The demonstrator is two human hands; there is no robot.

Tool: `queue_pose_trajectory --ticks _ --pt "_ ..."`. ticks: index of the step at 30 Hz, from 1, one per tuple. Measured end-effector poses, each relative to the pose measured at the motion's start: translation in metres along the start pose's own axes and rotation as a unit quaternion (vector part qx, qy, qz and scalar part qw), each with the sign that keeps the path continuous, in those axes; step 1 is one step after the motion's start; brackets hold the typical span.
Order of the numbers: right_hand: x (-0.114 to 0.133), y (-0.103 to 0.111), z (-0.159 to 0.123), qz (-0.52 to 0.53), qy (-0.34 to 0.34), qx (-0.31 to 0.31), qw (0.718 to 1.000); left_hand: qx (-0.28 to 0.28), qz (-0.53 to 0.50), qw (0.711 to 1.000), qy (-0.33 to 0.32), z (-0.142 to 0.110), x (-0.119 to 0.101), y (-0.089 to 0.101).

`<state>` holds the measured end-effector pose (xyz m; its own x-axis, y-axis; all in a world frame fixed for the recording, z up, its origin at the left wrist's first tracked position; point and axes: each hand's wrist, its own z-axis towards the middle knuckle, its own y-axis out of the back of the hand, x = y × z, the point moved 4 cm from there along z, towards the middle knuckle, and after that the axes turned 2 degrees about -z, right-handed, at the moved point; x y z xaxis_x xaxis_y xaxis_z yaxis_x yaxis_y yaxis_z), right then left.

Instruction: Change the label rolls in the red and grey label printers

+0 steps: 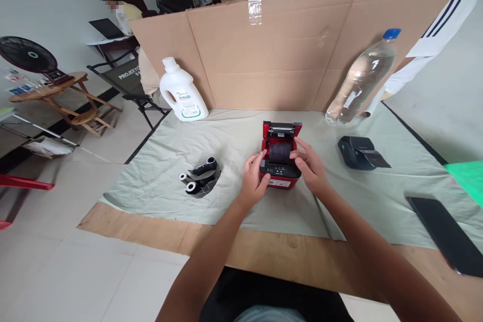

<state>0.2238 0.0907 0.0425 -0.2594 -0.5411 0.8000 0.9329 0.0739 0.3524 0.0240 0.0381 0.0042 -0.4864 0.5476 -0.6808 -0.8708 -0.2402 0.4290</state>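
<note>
A small red-and-black label printer (279, 181) stands on the cloth with its lid (282, 130) raised. Inside its bay lies a dark roll (279, 152). My left hand (255, 177) grips the printer's left side, thumb on the front and fingers along the edge. At the right side, my right hand (310, 163) curls its fingers over the rim, the fingertips at the roll's right end. Whether they touch the roll or only the rim is hard to make out. To the left lies a dark, partly unwound ribbon (206, 187) with white-cored rolls.
A white jug (183, 93) and a large clear bottle (362, 83) stand before a cardboard screen (271, 60). On the right are a small black device (356, 152) and a phone (447, 234). A person (126, 15) sits beyond, left; another person's striped sleeve (441, 22) shows at right.
</note>
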Motion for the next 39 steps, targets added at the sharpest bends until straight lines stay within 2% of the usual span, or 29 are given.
queue_pose_trajectory --ticks 4,7,9,11,14,16,18,20,22,23,27,29,31,33,35,36,39 --pt "0.006 0.010 0.009 -0.004 -0.015 0.007 1.000 0.048 0.049 0.995 -0.071 -0.002 -0.011 -0.001" --pt "0.005 0.019 0.026 -0.086 0.002 0.014 0.996 0.042 0.069 0.989 -0.121 -0.006 -0.018 -0.003" --pt "0.005 0.016 0.043 -0.165 0.022 0.067 0.984 0.030 0.076 0.988 -0.128 -0.007 -0.020 -0.005" --pt "0.005 0.006 0.060 -0.257 0.026 0.162 0.952 0.022 0.083 0.989 -0.123 -0.009 -0.020 -0.006" --pt "0.007 -0.018 0.077 -0.383 0.022 0.324 0.865 0.021 0.092 0.988 -0.119 -0.010 -0.019 -0.008" --pt "0.009 -0.032 0.084 -0.436 0.025 0.391 0.810 0.025 0.093 0.988 -0.120 -0.010 -0.019 -0.009" --pt "0.007 -0.043 0.088 -0.446 0.013 0.429 0.785 0.028 0.088 0.989 -0.115 -0.011 -0.017 -0.010" --pt "0.001 -0.048 0.089 -0.429 -0.010 0.457 0.779 0.026 0.071 0.992 -0.104 -0.010 -0.016 -0.010" --pt "-0.005 -0.048 0.089 -0.403 -0.027 0.467 0.787 0.016 0.045 0.995 -0.093 -0.009 -0.015 -0.009" --pt "-0.006 -0.046 0.089 -0.385 -0.026 0.460 0.800 0.008 0.031 0.995 -0.089 -0.009 -0.015 -0.007" --pt "0.006 -0.022 0.080 -0.266 -0.025 0.380 0.886 -0.038 -0.030 0.996 -0.071 -0.008 -0.013 0.000" --pt "0.018 -0.005 0.071 -0.190 -0.064 0.313 0.928 -0.068 -0.087 0.993 -0.043 -0.008 -0.007 0.002" --pt "0.030 0.009 0.063 -0.093 -0.125 0.239 0.958 -0.101 -0.172 0.980 0.022 -0.008 0.004 0.001" --pt "0.045 0.013 0.060 0.000 -0.175 0.189 0.966 -0.137 -0.247 0.952 0.120 -0.010 0.018 -0.003" --pt "0.061 0.003 0.066 0.047 -0.196 0.171 0.964 -0.165 -0.287 0.923 0.194 -0.011 0.028 -0.008" --pt "0.069 -0.007 0.072 0.051 -0.197 0.171 0.964 -0.174 -0.300 0.914 0.212 -0.011 0.032 -0.010" --pt "0.088 -0.055 0.100 0.017 -0.172 0.174 0.970 -0.186 -0.355 0.887 0.228 -0.010 0.038 -0.013"
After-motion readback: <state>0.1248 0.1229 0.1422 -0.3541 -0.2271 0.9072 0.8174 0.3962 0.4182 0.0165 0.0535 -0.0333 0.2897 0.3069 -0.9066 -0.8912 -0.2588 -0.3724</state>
